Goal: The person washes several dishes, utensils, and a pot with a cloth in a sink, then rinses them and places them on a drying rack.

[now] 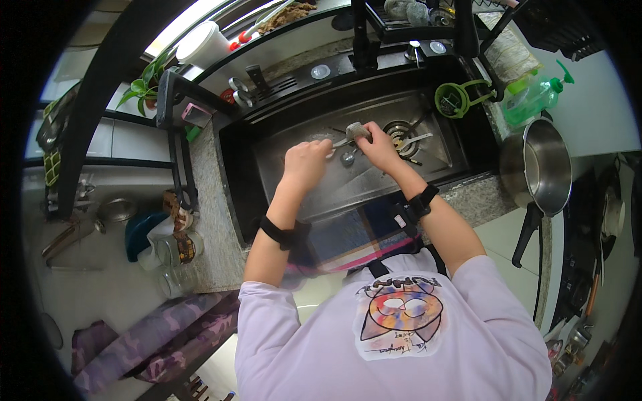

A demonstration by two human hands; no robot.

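Over the basin of a dark kitchen sink (311, 203), my left hand (307, 159) is closed around the end of a slim, pale utensil (342, 143), probably a spoon or similar; its far end is partly hidden. My right hand (377, 145) pinches a grey scrubbing pad or cloth (357, 131) against that utensil. Between the hands, a metal spoon (347, 158) lies in the basin. A white-handled utensil (419, 140) and some darker sticks lie across the round drain strainer (401, 134), just right of my right hand.
A green strainer cup (451, 100) hangs at the basin's right corner. Beside it stand a green soap pump bottle (534, 103) and a steel pot (546, 168) with a black handle. Glass jars (175, 248) stand left on the granite counter (215, 220). A black rack (419, 32) overhangs the sink's back.
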